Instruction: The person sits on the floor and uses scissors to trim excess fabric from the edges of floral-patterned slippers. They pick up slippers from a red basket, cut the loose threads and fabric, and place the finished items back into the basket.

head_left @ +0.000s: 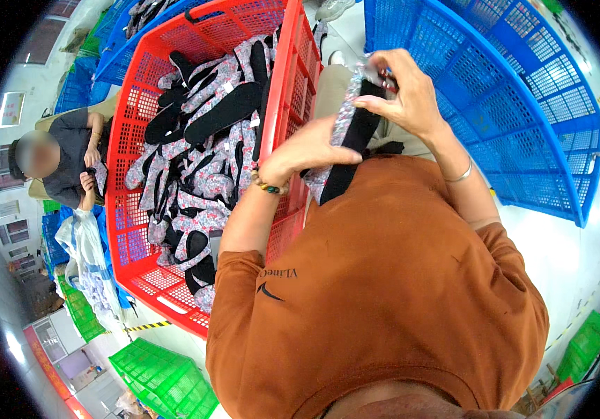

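A floral cloth slipper with a black sole slants across my lap, its sole side facing up. My left hand grips its lower part, thumb across the sole and fingers hidden behind it. At the upper end, my right hand pinches the slipper between thumb and fingers; that end is slightly blurred. Beside my left forearm stands a red mesh crate heaped with similar floral slippers, black soles and patterned uppers lying every way.
Large blue mesh crates stand to my right, and another blue crate lies beyond the red one. A green crate sits at lower left. Past the red crate, a seated person handles a similar item near a white sack.
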`<action>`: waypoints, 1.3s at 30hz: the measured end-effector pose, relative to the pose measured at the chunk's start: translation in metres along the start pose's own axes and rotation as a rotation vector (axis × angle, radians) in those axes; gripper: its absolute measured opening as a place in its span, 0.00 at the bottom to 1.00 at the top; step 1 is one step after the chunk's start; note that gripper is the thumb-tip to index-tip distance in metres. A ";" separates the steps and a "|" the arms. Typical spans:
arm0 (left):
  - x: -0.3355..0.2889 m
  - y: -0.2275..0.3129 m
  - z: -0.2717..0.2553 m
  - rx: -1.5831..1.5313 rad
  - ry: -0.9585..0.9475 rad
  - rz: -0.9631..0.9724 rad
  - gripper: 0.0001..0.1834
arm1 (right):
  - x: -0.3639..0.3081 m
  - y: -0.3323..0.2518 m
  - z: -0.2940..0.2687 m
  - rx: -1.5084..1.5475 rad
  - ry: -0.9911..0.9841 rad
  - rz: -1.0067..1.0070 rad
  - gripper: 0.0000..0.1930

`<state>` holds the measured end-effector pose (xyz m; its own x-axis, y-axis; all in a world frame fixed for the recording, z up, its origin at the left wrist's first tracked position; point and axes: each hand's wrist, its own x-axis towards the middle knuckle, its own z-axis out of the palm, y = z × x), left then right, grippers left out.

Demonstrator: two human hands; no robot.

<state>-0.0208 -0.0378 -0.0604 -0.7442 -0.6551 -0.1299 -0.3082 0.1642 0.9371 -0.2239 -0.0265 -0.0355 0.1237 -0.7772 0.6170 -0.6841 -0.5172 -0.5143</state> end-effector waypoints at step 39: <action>-0.022 0.032 0.023 -1.663 -0.034 0.180 0.16 | -0.005 -0.010 -0.007 0.606 -0.144 0.148 0.10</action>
<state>-0.0280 -0.0015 -0.0351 -0.7162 -0.6974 0.0245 0.6819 -0.6919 0.2373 -0.2232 -0.0154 -0.0291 0.1834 -0.8747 0.4487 -0.1790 -0.4785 -0.8596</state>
